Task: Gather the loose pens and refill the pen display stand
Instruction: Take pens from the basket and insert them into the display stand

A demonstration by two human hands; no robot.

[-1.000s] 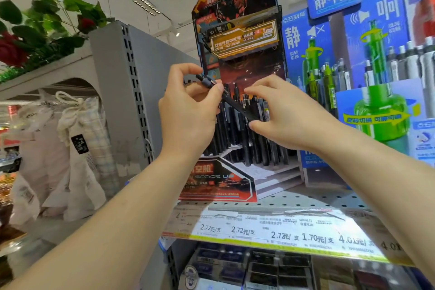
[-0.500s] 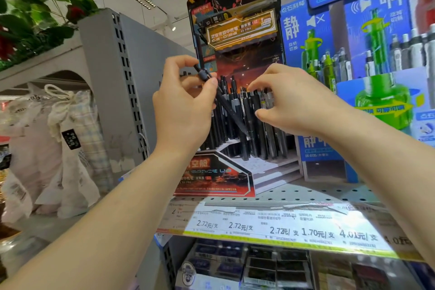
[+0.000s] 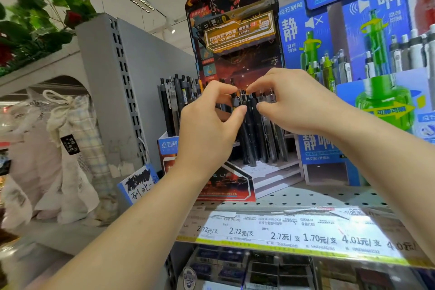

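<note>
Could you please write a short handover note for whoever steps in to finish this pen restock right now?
Left hand: thumb and forefinger curled at the pen tops, apparently pinching one.
Right hand: the same, from the other side.
Pens stand upright in the stand, on its upper tiers.
Done: a batch is slotted in.
Left: the front steps look bare; spare black pens sit in the box to the left.

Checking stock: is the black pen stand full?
Not full: black pens crowd the stand's back steps; front steps show bare.
</note>
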